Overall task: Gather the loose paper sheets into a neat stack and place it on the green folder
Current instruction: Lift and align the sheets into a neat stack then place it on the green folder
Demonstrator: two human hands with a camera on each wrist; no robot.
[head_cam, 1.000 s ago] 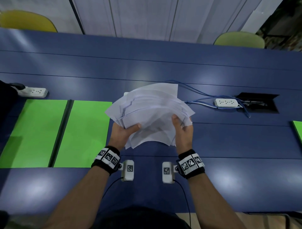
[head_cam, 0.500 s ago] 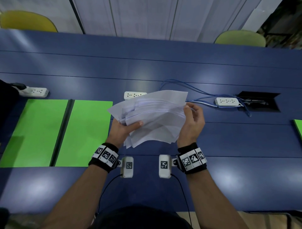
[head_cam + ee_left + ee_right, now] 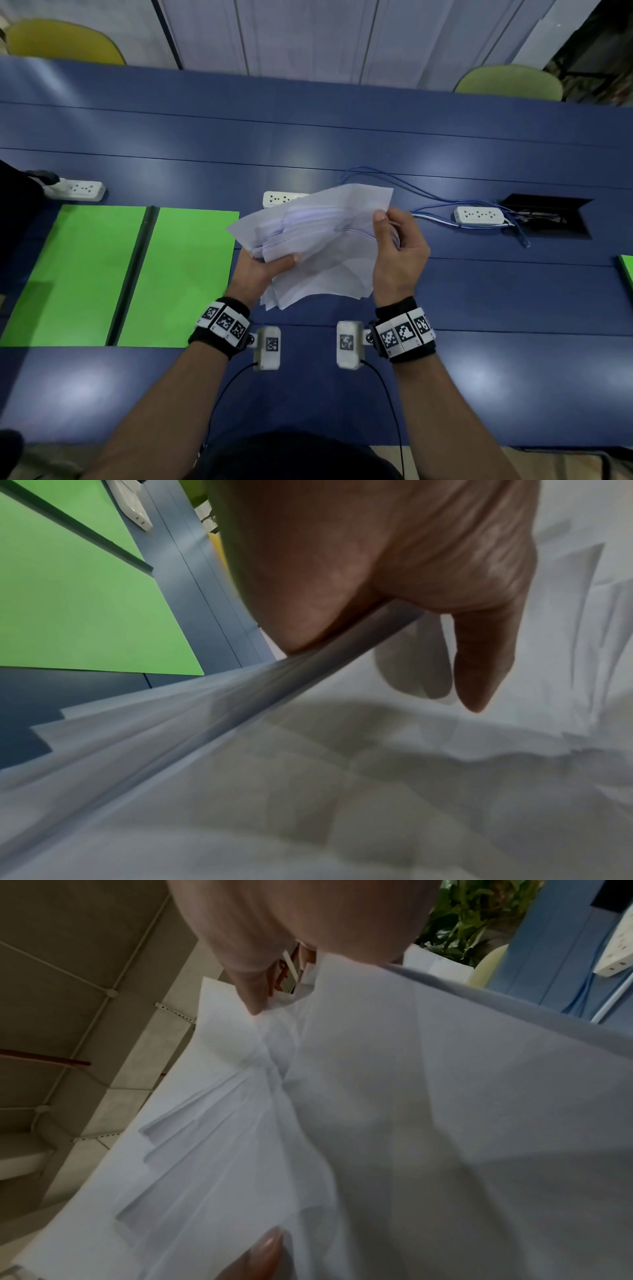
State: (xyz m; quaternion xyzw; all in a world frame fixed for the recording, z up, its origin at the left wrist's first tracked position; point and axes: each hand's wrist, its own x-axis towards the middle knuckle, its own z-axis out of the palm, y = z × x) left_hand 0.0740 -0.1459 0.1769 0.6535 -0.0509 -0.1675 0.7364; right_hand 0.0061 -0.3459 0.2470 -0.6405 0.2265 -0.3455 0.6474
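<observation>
The right hand (image 3: pixel 399 255) has shifted from the near edge to the far right corner of the paper sheets (image 3: pixel 318 243), fingers pinching there; the left hand (image 3: pixel 263 270) grips the left edge. The fanned bundle, held above the surface, is probably being squared before going onto the green folder (image 3: pixel 178 277).

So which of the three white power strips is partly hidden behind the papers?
The middle power strip: the held paper sheets cover its right end, while the other two strips lie fully visible.

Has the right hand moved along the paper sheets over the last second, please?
Yes. The right hand has shifted from the sheets' near edge to their far right side, toward the white power strip, gripping the paper sheets.
</observation>
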